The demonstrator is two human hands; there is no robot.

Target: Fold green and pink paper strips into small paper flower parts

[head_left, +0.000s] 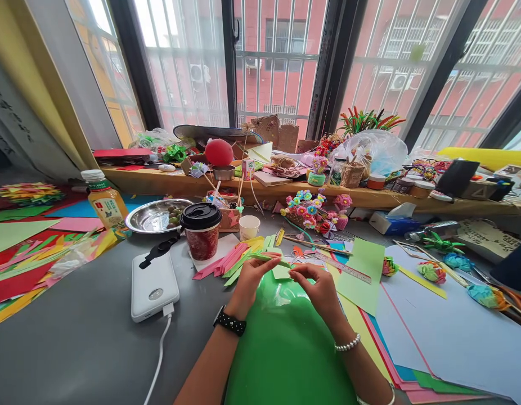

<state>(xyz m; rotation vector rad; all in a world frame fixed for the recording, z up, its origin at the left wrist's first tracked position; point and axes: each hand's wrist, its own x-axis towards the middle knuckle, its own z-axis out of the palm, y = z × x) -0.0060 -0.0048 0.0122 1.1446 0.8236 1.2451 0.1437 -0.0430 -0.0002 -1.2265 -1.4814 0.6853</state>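
At centre frame, the left hand [251, 277] and right hand [317, 286] are pinching a green paper strip [272, 259], its long axis running left to right, above a green balloon [286, 343]. Left of centre, a steel bowl [148, 216] is holding small dark fruits, beside a lidded cup [201, 229] and juice bottle [105, 201] (label unreadable)

Matt green paper strip [266, 258] in bare fingers [260, 265], above a glossy, smooth green balloon [286, 343]. Shiny metal bowl [153, 216], glossy white plastic power bank [153, 286], black plastic lid [200, 215] on a paper cup [202, 242], all on a smooth grey matt table [83, 343].
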